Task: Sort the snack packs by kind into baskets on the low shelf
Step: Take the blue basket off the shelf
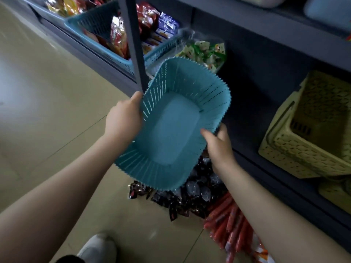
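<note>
A: From the head camera, what are the hands doing?

B: Both hold one teal slatted basket [171, 126] in the air in front of the shelf unit. The left hand [123, 118] grips the basket's left rim, fingers curled round the outside of the wall. The right hand [218, 143] pinches the near right corner of the rim, thumb inside, fingers outside.

A: Anything in the basket?

B: Only its plain bottom shows. It is tilted, the opening turned toward the camera.

A: Where are the snack packs?

B: On the floor below the basket lies a heap of dark wrapped packs [190, 194]; just beside it, to the right, a pile of red sausage sticks [229, 223]. On the low shelf [252, 88] behind the basket is a clear bag of green-and-white packs [203, 52].

A: And to the left?

B: A blue basket [117, 52] on the shelf holds red and gold packs [118, 37] and blue-and-white packs [167, 27]. A grey upright post [134, 44] stands in front of it, its lower end near the left hand. More baskets further left are too blurred to read.

A: On the right?

B: A cream woven basket [311, 135] sits on the shelf, well apart from the teal one.

A: Anything else?

B: A pale shoe [98, 247] on the tiled floor [47, 92] at the bottom edge.
</note>
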### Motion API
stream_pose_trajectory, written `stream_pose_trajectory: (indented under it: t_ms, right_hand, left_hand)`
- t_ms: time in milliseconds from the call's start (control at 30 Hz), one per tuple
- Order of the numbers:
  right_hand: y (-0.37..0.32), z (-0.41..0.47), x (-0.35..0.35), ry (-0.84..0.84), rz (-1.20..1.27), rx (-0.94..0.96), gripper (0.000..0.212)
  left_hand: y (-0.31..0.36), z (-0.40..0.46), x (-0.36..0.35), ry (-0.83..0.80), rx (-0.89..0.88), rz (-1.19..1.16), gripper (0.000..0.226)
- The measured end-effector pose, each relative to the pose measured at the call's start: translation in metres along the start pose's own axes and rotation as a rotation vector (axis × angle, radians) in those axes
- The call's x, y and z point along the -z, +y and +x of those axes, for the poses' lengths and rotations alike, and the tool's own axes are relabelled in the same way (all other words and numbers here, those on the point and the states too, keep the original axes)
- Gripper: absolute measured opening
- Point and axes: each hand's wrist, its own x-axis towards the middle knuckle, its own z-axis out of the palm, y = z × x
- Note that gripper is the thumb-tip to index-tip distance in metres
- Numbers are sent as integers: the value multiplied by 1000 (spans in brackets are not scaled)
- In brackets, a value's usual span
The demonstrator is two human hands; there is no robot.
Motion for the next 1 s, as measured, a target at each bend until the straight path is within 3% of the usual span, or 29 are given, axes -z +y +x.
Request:
stream_pose_trajectory:
  t_ms: [100, 200, 333, 467, 600, 833, 1000]
  right_hand:
    - [10, -1, -37, -228, -127, -51, 29]
    - [21, -6, -68, -414, -370, -33, 28]
    - [32, -5, -96, -561, -678, 10, 28]
    - [46, 6, -122, -556, -769, -26, 20]
    - [58, 13, -133, -504, -851, -42, 21]
    - [80, 17, -100, -309, -1159, -51, 19]
    - [95, 5, -84, -403, -1535, 19, 41]
  left_hand:
    - [-52, 4, 5, 25, 121, -115, 22]
    - [-99, 12, 15, 62, 193, -74, 27]
    - [-149, 21, 9, -9, 226, -8, 32]
    - [-183, 32, -9, -135, 204, 57, 37]
    - [-206, 47, -32, -252, 169, 44, 26]
    - [-211, 76, -62, -281, 73, 11, 33]
    - [-196, 71, -60, -186, -183, -155, 41]
